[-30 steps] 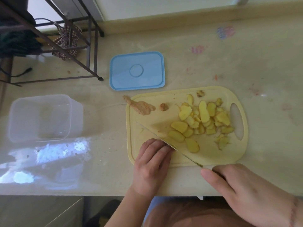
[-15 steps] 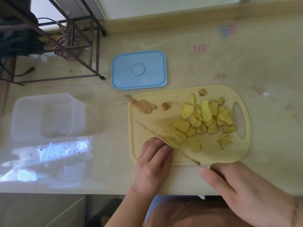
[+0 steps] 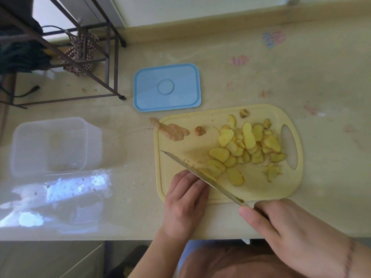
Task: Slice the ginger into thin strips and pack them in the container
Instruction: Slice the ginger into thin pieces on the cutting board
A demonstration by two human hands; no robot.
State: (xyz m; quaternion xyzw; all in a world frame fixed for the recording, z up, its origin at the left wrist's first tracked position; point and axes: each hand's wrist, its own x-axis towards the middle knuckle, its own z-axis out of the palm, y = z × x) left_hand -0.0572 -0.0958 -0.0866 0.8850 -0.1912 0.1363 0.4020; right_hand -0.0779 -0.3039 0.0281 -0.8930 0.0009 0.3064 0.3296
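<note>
Our right hand [image 3: 289, 235] grips the knife [image 3: 202, 175], whose blade runs diagonally up-left across the cutting board [image 3: 261, 193]. Our left hand [image 3: 185, 199], fingers curled, pins ginger slices [image 3: 212, 170] just right of its fingertips, touching the blade; the container [image 3: 50, 145] sits well apart, left.

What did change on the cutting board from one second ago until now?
The knife, gripped by the right hand, moved onto the ginger slices beside the left hand fingertips. The slice pile, peel, lid and container stayed.
</note>
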